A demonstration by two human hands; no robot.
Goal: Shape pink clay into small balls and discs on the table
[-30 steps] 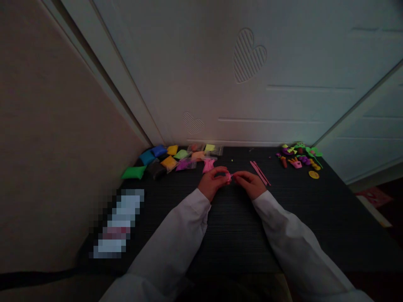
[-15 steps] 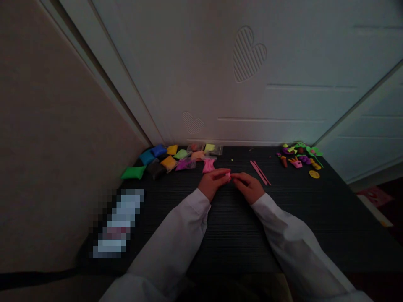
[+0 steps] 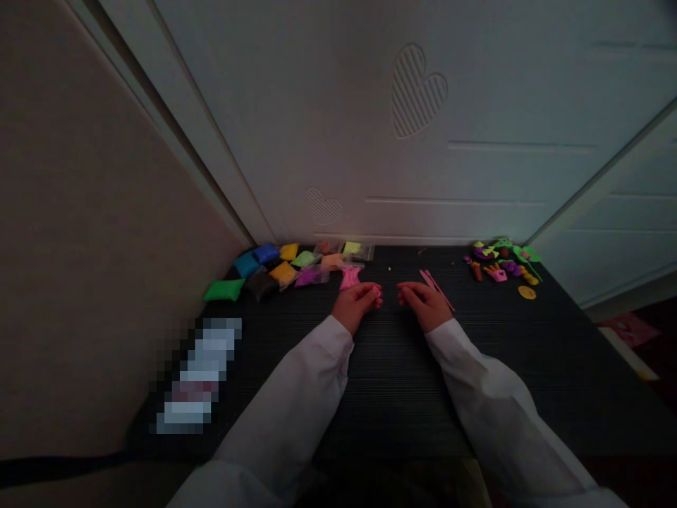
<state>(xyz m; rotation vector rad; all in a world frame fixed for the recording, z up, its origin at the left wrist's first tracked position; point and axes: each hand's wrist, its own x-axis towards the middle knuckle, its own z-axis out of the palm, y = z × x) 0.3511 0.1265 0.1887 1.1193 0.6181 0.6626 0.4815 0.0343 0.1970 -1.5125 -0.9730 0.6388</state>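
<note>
While both hands rest on the dark table, left hand curled around a small pink clay piece, right hand just apart, fingers loosely bent, whether it holds anything unclear, pink sticks touching the right hand, colourful clay bags beyond the left hand.

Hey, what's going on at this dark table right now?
A person in white sleeves is working with modelling clay. The left hand pinches a small pink clay piece; the right hand sits just apart from it, and whether it holds anything is unclear. Coloured clay packets lie at the back left, pink sculpting sticks beside the right hand, and finished clay figures at the back right.
</note>
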